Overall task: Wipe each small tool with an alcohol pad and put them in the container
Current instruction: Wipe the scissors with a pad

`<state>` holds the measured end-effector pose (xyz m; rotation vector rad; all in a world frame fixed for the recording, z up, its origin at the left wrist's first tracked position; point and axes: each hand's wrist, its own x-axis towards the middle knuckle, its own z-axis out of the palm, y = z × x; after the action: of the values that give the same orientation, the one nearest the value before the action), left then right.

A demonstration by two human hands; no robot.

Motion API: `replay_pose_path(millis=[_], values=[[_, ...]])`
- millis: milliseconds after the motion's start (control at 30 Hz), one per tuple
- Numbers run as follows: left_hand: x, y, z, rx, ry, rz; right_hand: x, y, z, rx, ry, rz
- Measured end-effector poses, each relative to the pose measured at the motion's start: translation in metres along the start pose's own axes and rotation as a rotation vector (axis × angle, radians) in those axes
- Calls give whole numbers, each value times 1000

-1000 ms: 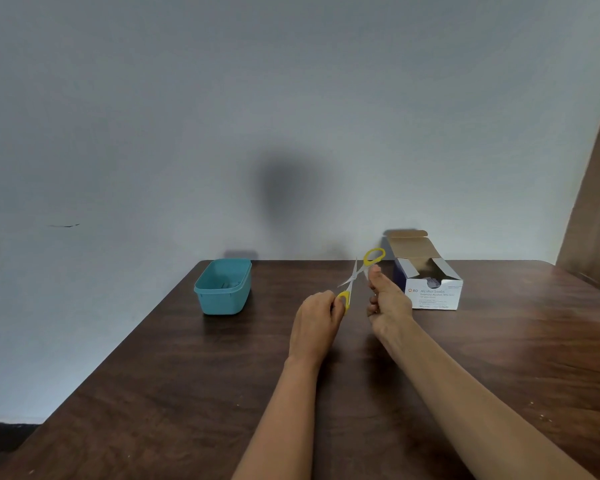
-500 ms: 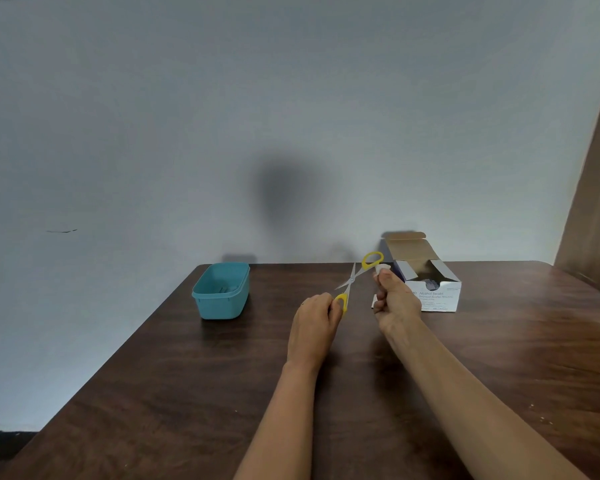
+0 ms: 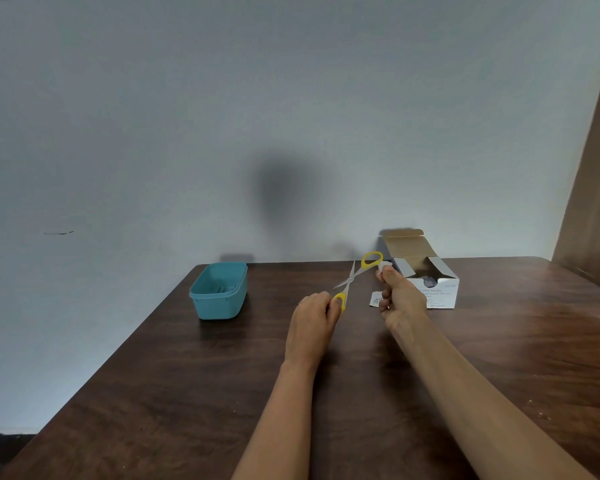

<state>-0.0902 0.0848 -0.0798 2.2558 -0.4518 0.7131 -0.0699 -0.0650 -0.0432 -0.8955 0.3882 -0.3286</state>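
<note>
Right hand (image 3: 400, 299), fingers pinching alcohol pad (image 3: 381, 268), slid pad outward to upper yellow loop of opened scissors (image 3: 351, 279). Left hand (image 3: 312, 317) kept gripping lower loop. Scissors were held above table, well apart from teal container (image 3: 219, 308). Wipe likely near its end; drop-in not yet done.

"Alcohol Swabs" on white box (image 3: 437, 295)

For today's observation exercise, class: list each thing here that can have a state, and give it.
scissors: blades apart, held above the table
left hand: grips the lower yellow handle
right hand: pinches the alcohol pad at the upper handle
container: upright, no lid on
swab box: top flap open
</note>
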Motion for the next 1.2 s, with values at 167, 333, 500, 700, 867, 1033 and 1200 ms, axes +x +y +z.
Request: replay_pose_path(millis=[167, 333, 500, 700, 867, 1033, 1200], values=[[1, -1, 0, -1, -7, -6, -1, -3, 0, -32, -18, -10], [1, 0, 0, 11, -8, -4, -1, -4, -3, -97, -32, -38], [1, 0, 0, 40, -18, 13, -2, -6, -3, -143, -45, -118], [1, 1, 1, 89, -44, 56, -5, -9, 1, -181, -36, -132], [1, 2, 1, 98, -52, 56, -11, -3, 5, -235, 12, -175], [-1, 5, 1, 121, -58, 97, -9, 10, 15, -148, 129, -165], [-1, 4, 4, 119, 30, 126, -17, 25, 26, -159, 115, -131]])
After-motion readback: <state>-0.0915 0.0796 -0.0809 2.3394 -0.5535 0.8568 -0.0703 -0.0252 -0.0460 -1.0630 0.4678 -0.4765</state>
